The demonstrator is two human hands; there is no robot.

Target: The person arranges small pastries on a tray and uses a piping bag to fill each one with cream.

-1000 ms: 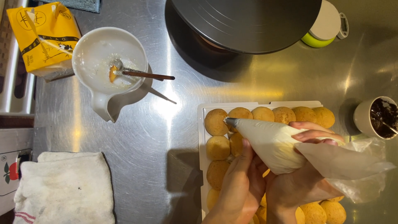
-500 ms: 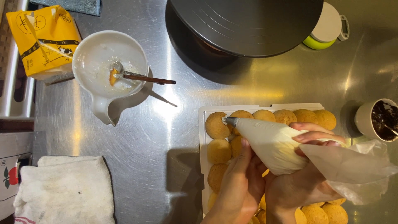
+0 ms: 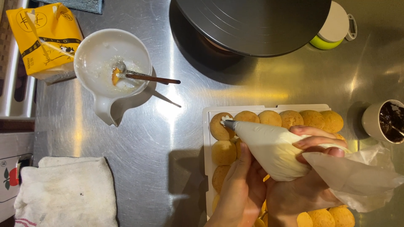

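Note:
A clear piping bag (image 3: 273, 147) full of white cream lies across both my hands. My right hand (image 3: 309, 185) wraps around the bag's fat rear part and squeezes it. My left hand (image 3: 240, 189) steadies the bag from below, thumb up along its side. The bag's tip touches the top-left round golden biscuit (image 3: 219, 126), where a small dab of cream shows. Several more biscuits fill the white rectangular tray (image 3: 207, 143), partly hidden by my hands.
A white handled bowl (image 3: 110, 63) with a spoon sits at upper left, next to a yellow carton (image 3: 46, 38). A dark round turntable (image 3: 252, 21) stands at the top. At the right edge is a small cup (image 3: 385, 122) of dark filling. A folded white towel (image 3: 67, 193) lies lower left.
The piping tip has dipped down onto the top-left biscuit and a dab of white cream has appeared there. Both hands have stayed in about the same place.

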